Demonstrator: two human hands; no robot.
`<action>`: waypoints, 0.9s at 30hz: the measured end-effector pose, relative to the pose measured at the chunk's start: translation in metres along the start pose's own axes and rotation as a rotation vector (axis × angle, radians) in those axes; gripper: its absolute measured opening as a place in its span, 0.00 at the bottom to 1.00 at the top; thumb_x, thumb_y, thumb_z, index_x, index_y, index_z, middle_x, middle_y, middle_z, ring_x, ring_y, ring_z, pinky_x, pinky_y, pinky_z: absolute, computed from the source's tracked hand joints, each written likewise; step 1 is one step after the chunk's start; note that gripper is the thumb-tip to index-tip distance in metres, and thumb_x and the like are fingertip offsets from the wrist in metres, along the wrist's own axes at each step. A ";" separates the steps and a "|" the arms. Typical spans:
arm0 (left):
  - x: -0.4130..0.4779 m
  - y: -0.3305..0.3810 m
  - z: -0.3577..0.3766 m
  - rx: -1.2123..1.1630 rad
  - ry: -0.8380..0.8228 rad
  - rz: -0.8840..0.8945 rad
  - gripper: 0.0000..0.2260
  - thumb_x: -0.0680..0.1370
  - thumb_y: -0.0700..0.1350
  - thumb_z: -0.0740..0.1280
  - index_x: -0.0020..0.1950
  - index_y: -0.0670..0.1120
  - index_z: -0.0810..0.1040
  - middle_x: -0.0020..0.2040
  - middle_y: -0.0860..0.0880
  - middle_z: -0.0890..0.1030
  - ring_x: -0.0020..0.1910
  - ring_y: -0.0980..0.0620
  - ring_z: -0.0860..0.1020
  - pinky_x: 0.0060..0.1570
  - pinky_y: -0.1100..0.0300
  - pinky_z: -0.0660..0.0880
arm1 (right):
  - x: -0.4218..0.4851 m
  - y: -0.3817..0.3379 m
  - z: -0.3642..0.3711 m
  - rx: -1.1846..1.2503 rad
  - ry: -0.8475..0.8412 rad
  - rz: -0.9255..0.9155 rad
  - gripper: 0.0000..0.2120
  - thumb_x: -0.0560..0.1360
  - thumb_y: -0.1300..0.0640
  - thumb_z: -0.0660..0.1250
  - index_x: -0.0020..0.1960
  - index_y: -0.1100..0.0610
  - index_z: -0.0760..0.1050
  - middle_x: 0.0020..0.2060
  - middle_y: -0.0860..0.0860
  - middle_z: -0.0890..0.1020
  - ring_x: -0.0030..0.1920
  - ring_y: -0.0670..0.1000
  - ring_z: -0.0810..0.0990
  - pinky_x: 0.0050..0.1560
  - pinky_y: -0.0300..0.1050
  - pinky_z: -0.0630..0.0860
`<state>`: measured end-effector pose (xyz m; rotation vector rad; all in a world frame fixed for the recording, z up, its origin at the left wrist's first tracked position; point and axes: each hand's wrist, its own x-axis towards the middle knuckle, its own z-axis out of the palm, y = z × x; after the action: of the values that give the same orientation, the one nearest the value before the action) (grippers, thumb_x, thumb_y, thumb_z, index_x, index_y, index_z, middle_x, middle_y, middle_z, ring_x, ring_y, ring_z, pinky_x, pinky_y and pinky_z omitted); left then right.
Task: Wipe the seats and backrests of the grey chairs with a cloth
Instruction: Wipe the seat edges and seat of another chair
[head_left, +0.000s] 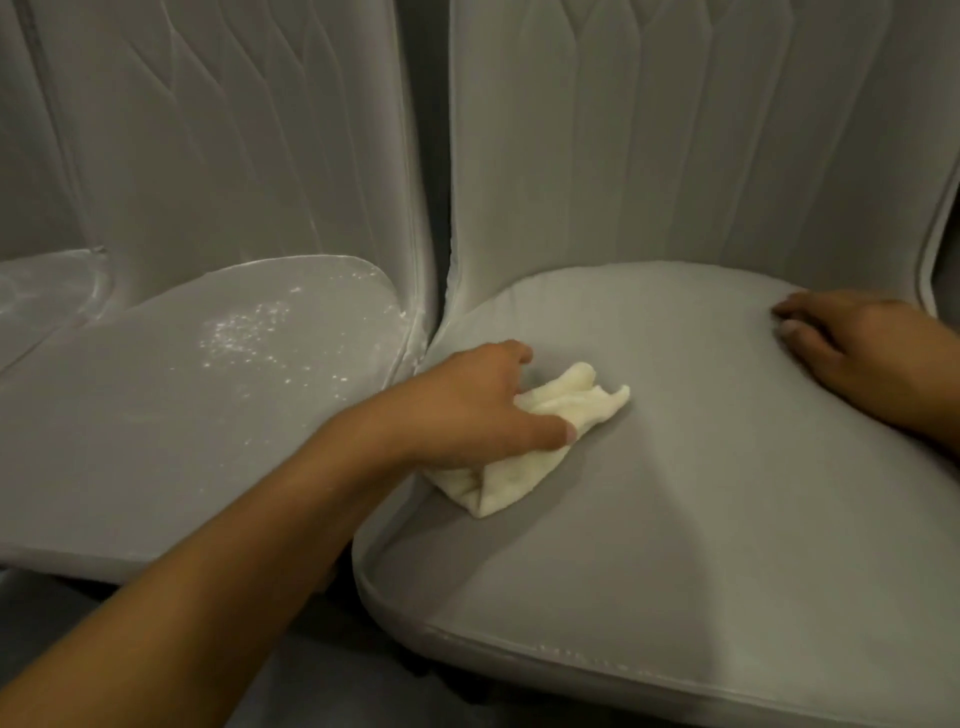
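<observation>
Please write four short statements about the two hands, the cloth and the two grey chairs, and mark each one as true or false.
1. The left hand holds the crumpled cream cloth on the right grey chair's seat. True.
2. The right hand holds a second cloth. False: it rests bare on that same seat.
3. The left grey chair's seat shows shiny white specks. True.
4. The cream cloth is pressed against a backrest. False: it lies on the seat.
</observation>
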<state>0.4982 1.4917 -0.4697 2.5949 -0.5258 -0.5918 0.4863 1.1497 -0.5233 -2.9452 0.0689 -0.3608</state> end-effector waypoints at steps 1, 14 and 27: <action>0.000 0.003 0.000 0.020 -0.019 -0.004 0.33 0.74 0.62 0.73 0.75 0.54 0.69 0.64 0.56 0.78 0.57 0.57 0.78 0.56 0.60 0.77 | -0.001 -0.005 -0.002 -0.006 -0.018 -0.009 0.24 0.79 0.41 0.54 0.61 0.56 0.77 0.60 0.59 0.80 0.60 0.62 0.79 0.63 0.56 0.73; -0.016 -0.010 -0.029 -0.821 0.116 0.024 0.33 0.63 0.40 0.85 0.61 0.47 0.71 0.54 0.49 0.82 0.53 0.55 0.83 0.52 0.56 0.82 | -0.006 -0.202 -0.058 1.169 -0.355 0.105 0.20 0.70 0.43 0.73 0.44 0.61 0.79 0.35 0.56 0.83 0.34 0.48 0.79 0.37 0.41 0.76; -0.127 -0.038 -0.273 -1.392 0.076 -0.283 0.21 0.73 0.43 0.73 0.65 0.41 0.79 0.59 0.43 0.85 0.59 0.44 0.83 0.53 0.54 0.81 | 0.084 -0.358 -0.221 1.245 -0.454 0.513 0.10 0.76 0.68 0.60 0.42 0.61 0.78 0.34 0.53 0.81 0.36 0.53 0.77 0.36 0.46 0.75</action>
<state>0.5329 1.6663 -0.2241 1.3271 0.2673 -0.6091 0.5224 1.4601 -0.2291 -1.6258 0.3679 0.2747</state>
